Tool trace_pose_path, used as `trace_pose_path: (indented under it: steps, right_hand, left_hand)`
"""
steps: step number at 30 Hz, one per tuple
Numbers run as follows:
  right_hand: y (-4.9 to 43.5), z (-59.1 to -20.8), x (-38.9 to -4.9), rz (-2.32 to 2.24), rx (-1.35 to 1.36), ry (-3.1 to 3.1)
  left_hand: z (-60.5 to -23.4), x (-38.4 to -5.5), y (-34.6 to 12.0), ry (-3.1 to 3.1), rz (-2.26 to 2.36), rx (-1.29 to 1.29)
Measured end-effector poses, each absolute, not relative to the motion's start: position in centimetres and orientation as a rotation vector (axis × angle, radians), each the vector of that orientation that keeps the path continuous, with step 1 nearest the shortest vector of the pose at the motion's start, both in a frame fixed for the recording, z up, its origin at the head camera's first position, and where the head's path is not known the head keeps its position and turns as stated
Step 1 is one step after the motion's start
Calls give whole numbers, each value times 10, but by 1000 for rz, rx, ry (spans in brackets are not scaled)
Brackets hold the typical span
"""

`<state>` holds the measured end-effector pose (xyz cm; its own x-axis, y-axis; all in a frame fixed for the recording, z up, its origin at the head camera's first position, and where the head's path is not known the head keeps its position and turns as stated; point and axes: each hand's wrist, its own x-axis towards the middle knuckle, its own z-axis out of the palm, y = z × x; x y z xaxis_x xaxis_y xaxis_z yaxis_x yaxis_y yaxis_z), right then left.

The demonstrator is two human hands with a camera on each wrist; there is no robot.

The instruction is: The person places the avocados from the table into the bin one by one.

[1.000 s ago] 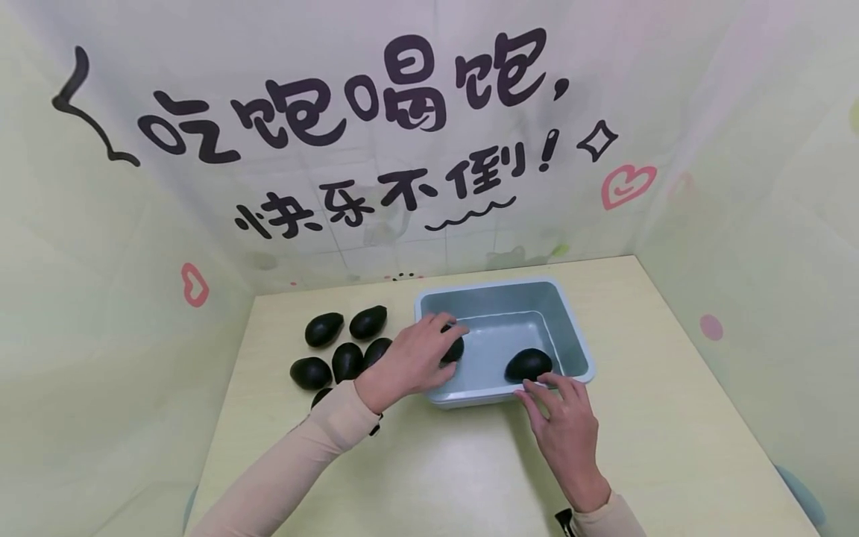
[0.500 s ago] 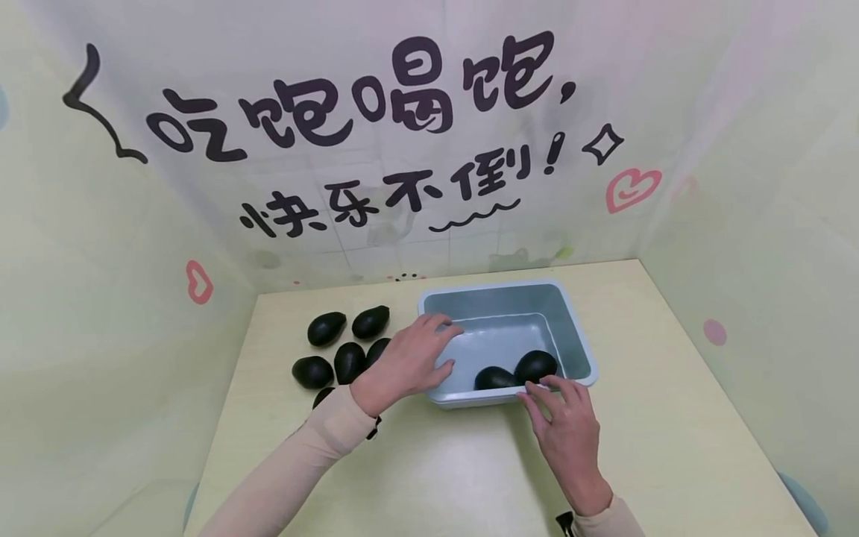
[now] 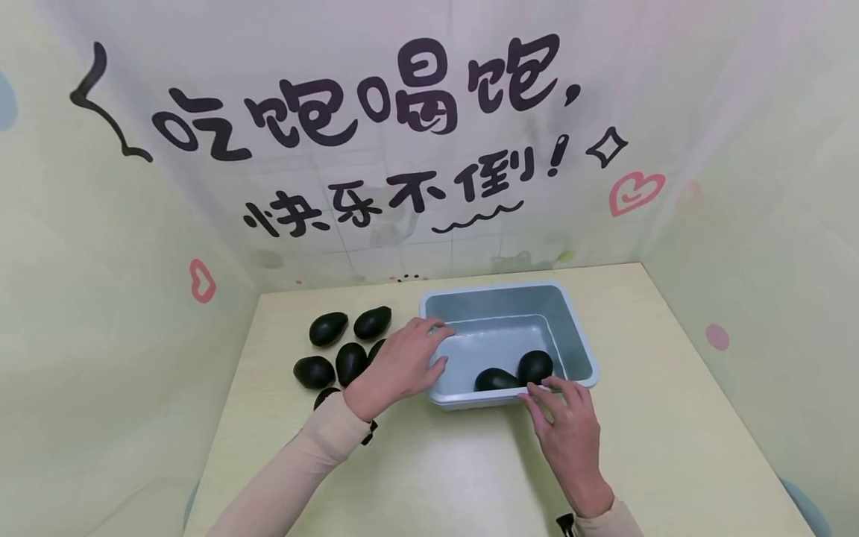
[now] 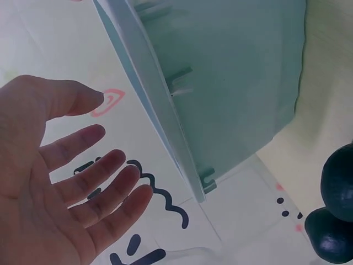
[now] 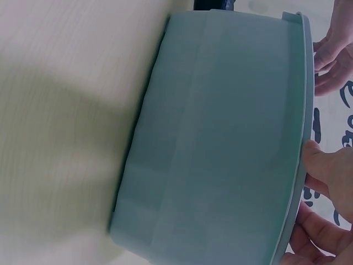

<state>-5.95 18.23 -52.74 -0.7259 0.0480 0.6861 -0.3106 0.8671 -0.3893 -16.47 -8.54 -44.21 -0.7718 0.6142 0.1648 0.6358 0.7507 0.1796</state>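
Observation:
A light blue plastic bin stands on the table with two dark avocados inside: one lies against the front wall, touching or nearly touching the other at its right. My left hand hovers over the bin's left rim; in the left wrist view its fingers are spread and relaxed, with nothing in them. At the front rim, toward the right corner, my right hand pinches the edge. The right wrist view has its thumb on the outer side of the rim, with fingers beyond it.
Left of the bin, several avocados lie loose on the pale wooden table; my left hand and sleeve partly cover some. A printed fabric backdrop rises behind the table and along both sides.
My left hand has let go of an avocado, which has rolled to the bin's front wall beside the other. That hand has since drawn slightly left. My right hand stays on the rim.

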Motion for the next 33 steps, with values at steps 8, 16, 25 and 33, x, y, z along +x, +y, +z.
trace_pose_path:
  steps: [8,16,25,33]
  right_hand:
    - [184,-523,-59,647,180,-2302]
    - [184,-524,-59,653,187,-2281]
    - [183,-528,-59,640,188,-2295]
    - [182,-528,-59,635,179,-2306]
  left_hand:
    - [-451,-160,-94,-2851,-391,-959]
    - [-463,-157,-107,-2868,-480,-818]
    - [-470,-155,-118,-2895,-541,-687]
    - [-479,-150,-127,-2906,-619,-593]
